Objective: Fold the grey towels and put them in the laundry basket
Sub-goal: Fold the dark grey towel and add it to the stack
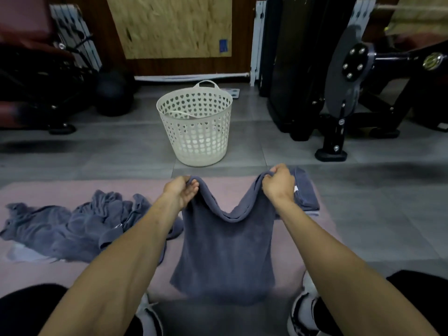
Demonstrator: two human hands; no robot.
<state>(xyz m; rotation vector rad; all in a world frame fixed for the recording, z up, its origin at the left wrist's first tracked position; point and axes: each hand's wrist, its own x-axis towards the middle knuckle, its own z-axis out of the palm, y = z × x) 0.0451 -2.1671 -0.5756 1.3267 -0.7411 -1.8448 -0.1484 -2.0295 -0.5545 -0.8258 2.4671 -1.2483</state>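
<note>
Sagging between both hands, soft grey terry towel

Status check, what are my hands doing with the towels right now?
Both hands, left and right, pinch one grey towel's top corners. Basket ahead. Nothing in the way.

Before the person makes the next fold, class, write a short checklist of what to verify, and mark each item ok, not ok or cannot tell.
1. Left hand grips one top corner of the held towel: ok.
2. Right hand grips the other corner: ok.
3. Top edge pulled straight: not ok, it sags between the hands.
4. Bottom edge even: cannot tell, blurred.
5. Laundry basket upright ahead: ok.
6. Folded towel lies beside the right hand: ok.
</note>
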